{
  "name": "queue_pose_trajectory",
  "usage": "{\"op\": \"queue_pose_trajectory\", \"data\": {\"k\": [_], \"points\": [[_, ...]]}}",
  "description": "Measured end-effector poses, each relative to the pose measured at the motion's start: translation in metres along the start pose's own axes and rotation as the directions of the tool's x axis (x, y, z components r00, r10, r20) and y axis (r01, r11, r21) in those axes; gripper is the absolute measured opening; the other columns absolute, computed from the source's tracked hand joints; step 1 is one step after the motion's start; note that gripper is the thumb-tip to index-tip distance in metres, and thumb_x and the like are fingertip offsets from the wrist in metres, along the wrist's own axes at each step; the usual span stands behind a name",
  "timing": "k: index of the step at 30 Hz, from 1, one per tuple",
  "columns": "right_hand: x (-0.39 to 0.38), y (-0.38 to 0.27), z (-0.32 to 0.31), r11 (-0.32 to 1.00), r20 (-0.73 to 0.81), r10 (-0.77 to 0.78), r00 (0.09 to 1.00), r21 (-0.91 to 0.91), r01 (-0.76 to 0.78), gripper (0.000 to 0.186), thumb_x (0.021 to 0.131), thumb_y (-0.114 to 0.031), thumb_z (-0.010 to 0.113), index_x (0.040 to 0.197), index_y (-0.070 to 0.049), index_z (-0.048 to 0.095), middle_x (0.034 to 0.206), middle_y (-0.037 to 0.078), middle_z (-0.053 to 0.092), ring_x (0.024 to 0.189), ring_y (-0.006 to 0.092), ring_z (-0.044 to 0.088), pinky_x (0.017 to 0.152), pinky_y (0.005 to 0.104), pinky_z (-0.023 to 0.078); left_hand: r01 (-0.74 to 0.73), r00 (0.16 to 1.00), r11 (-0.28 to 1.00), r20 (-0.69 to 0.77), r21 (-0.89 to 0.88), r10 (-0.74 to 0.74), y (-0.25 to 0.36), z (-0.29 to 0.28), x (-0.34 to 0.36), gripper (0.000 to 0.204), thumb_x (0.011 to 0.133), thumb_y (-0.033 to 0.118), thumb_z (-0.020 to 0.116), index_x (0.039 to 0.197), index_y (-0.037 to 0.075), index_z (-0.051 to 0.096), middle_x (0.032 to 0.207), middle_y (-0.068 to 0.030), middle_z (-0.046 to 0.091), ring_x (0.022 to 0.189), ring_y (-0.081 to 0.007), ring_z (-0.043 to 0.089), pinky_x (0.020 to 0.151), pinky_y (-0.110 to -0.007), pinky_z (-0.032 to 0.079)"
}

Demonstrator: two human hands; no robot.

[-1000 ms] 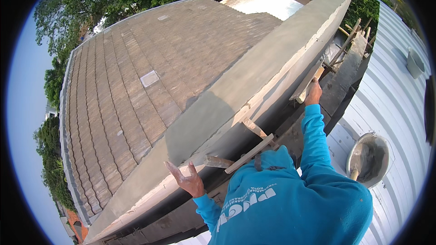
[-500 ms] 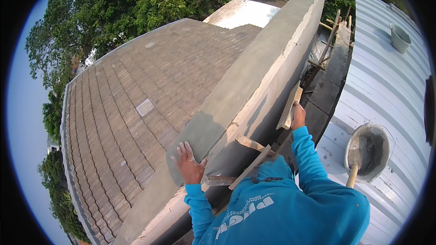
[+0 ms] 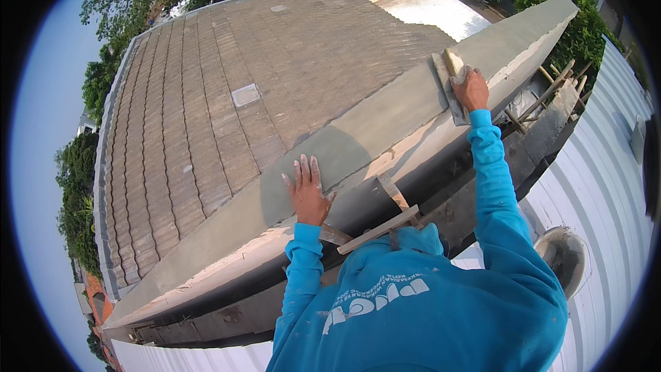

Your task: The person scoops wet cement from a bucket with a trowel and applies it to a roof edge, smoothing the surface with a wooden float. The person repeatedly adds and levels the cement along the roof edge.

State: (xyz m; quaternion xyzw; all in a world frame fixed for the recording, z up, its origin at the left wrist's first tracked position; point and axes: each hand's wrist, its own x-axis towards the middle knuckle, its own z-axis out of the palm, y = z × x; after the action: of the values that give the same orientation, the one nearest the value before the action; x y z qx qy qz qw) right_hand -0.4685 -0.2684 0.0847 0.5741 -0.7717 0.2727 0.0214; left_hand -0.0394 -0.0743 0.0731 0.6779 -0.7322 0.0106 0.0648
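My right hand [image 3: 472,89] is closed round the handle of a wooden plastering float [image 3: 447,89]. The float's board lies on the grey plastered top of a long wall [image 3: 406,111]. Nearer to me, my left hand [image 3: 308,195] is flat on the same wall top with its fingers spread and holds nothing. My shadow falls across the plaster around it. A rough, pale broken edge [image 3: 406,145] runs along my side of the wall top.
Beyond the wall slopes a brown tiled roof [image 3: 227,117]. Wooden battens [image 3: 377,229] jut out just below the wall, close to my chest. On the right, a bucket [image 3: 561,258] stands on a corrugated metal roof [image 3: 592,186]. Wooden poles [image 3: 551,93] stick up behind the wall's far end.
My right hand has carried the float from beside the wall's inner face up onto its top, farther away. The view has turned; my left hand still rests on the wall.
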Motion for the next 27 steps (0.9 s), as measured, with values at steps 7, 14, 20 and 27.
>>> {"op": "queue_pose_trajectory", "data": {"k": [7, 14, 20, 27], "points": [[-0.084, -0.115, 0.019, 0.913, 0.234, -0.406, 0.884, 0.048, 0.406, 0.050, 0.080, -0.029, 0.072, 0.118, 0.001, 0.062, 0.112, 0.020, 0.059, 0.108, 0.0365, 0.059, 0.089, 0.0443, 0.052, 0.041, 0.999, 0.999, -0.023, -0.019, -0.042, 0.003, -0.002, -0.003, 0.099, 0.072, 0.036, 0.082, 0.153, 0.009, 0.031, 0.159, -0.0160, 0.027, 0.147, -0.0363, 0.026, 0.118, -0.062, 0.013], [-0.085, -0.067, -0.010, 0.863, 0.321, -0.485, 0.813, 0.024, 0.505, 0.062, 0.081, -0.027, 0.070, 0.135, -0.003, 0.051, 0.114, 0.017, 0.056, 0.107, 0.0356, 0.057, 0.086, 0.0459, 0.053, 0.173, 0.972, 0.953, -0.116, -0.247, -0.207, -0.007, -0.036, -0.086, 0.089, 0.080, 0.030, 0.078, 0.151, 0.003, 0.033, 0.159, -0.0181, 0.027, 0.146, -0.0362, 0.027, 0.119, -0.058, 0.014], [0.003, -0.045, 0.043, 0.950, 0.137, -0.247, 0.959, -0.159, 0.267, 0.057, 0.088, -0.035, 0.065, 0.133, -0.001, 0.053, 0.112, 0.017, 0.058, 0.103, 0.0357, 0.060, 0.085, 0.0464, 0.053, 0.364, 0.867, 0.824, -0.164, -0.435, -0.469, -0.013, -0.022, -0.153, 0.071, 0.086, 0.024, 0.073, 0.144, -0.004, 0.042, 0.155, -0.0200, 0.034, 0.142, -0.0382, 0.035, 0.118, -0.055, 0.023], [-0.134, -0.109, -0.004, 0.782, 0.364, -0.601, 0.711, 0.082, 0.618, 0.063, 0.088, -0.035, 0.066, 0.140, -0.005, 0.046, 0.120, 0.014, 0.056, 0.106, 0.0346, 0.059, 0.088, 0.0445, 0.052, 0.510, 0.763, 0.620, -0.019, -0.596, -0.646, -0.021, 0.001, -0.185, 0.074, 0.090, 0.028, 0.069, 0.147, -0.007, 0.037, 0.155, -0.0216, 0.035, 0.142, -0.0372, 0.036, 0.118, -0.051, 0.025]]}}
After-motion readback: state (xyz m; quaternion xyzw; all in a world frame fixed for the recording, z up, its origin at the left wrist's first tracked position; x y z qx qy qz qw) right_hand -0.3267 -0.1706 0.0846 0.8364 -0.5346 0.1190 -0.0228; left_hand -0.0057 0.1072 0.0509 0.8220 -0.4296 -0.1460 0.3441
